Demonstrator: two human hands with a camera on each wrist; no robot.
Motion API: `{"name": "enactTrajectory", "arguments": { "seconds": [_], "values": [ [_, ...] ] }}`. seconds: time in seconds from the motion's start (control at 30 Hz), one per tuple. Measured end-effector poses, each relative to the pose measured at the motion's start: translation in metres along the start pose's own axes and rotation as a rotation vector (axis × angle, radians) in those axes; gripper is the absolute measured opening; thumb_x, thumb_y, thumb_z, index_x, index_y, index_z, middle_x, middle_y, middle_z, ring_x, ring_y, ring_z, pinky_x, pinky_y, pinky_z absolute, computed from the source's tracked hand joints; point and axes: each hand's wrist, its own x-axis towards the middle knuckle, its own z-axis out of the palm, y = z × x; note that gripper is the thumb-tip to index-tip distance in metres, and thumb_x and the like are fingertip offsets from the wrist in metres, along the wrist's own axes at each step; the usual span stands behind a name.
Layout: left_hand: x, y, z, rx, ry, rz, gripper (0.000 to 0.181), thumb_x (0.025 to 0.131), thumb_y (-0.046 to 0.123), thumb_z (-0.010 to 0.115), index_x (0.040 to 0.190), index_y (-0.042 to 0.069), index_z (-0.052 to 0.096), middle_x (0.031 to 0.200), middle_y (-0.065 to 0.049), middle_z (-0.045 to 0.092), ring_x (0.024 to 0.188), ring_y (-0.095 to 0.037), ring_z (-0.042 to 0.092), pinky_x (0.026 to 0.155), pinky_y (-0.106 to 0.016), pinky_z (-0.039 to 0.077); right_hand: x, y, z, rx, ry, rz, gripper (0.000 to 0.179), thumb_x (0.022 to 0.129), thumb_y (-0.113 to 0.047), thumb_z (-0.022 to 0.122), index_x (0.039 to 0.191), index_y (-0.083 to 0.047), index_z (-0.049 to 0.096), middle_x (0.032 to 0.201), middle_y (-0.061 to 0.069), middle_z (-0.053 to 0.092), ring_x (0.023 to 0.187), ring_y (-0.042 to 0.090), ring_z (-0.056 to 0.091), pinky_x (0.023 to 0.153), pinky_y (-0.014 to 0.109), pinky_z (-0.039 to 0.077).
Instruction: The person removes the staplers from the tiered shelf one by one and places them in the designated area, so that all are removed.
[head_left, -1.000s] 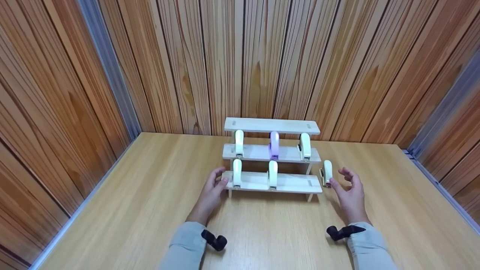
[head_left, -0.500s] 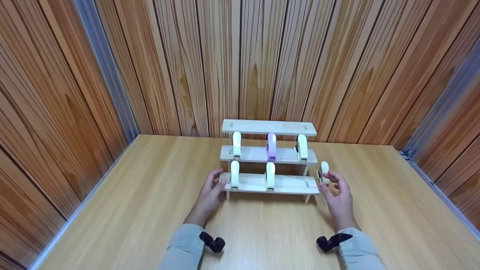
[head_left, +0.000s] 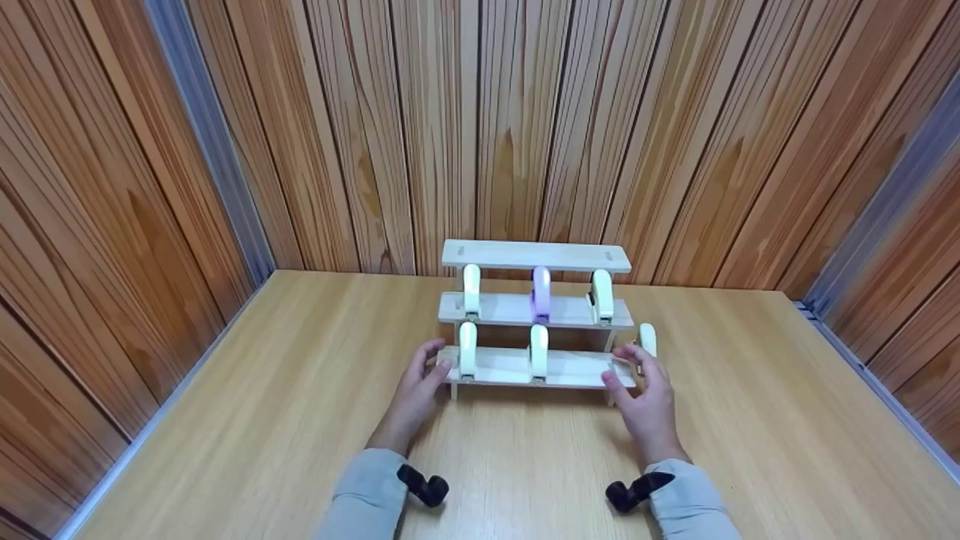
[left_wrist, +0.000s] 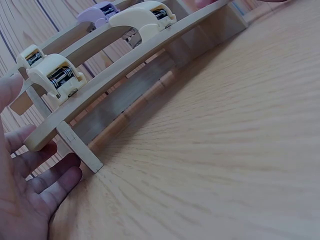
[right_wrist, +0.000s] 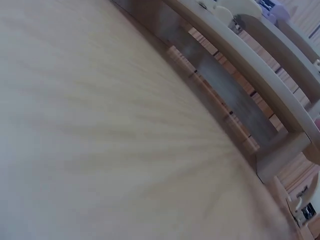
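Bracketing the three-tier wooden display rack (head_left: pixel 570 309) from both ends, head view. Chief change: my right hand (head_left: pixel 646 401). A second ago it was at the loose white stapler (head_left: pixel 647 337) on the table (head_left: pixel 300 412); now it has come left, over the right end of the bottom shelf (head_left: pixel 501 366). Thumb and fingers spread well apart there; contact unclear. Loose stapler sits just right of the rack, now partly hidden behind that hand. My left hand (head_left: pixel 415 386) as before: gripping the bottom shelf's left end. Rack upright near the plank wall (head_left: pixel 375 135), pale, grained, tiers stepping up toward the back. Bottom shelf carries a left-end white stapler (head_left: pixel 467 349) and a mid-shelf white stapler (head_left: pixel 538 351). Middle shelf (head_left: pixel 505 307), left to right: white, purple stapler (head_left: pixel 541 294), white.

Left wrist view: fingers curl behind and under the shelf's end, beside a front leg (left_wrist: pixel 80 147). Staplers look cream here, rounded backs, metal showing inside their dark noses.

Right wrist view: rack slants across the upper right, its near leg (right_wrist: pixel 282 155) down on the table. Loose stapler cut off at the lower right edge, metal glinting. Right hand almost out of frame; its hold can't be told from here.
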Motion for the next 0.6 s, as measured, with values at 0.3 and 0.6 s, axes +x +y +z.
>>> {"name": "enactTrajectory", "arguments": {
  "seconds": [0.3,0.6],
  "values": [
    [0.0,-0.001,0.0,0.004,-0.003,0.027,0.053,0.105,0.027,0.051,0.153,0.008,0.037,0.162,-0.014,0.028,0.149,-0.036,0.026,0.119,-0.055,0.026,-0.001,-0.012,0.025,-0.082,0.021,-0.153,0.061,0.086,-0.027,0.081,0.136,-0.004,0.055,0.126,0.009,0.069,0.13,0.027,0.052,0.124,0.049,0.004],
    [0.001,-0.001,-0.002,-0.005,-0.011,0.031,0.053,0.106,0.025,0.05,0.153,0.006,0.036,0.162,-0.016,0.028,0.149,-0.037,0.025,0.12,-0.055,0.024,-0.009,-0.02,0.041,-0.136,0.094,-0.243,0.063,0.081,-0.028,0.085,0.132,-0.004,0.058,0.122,0.005,0.07,0.124,0.026,0.057,0.123,0.053,0.006]
  ]
}}
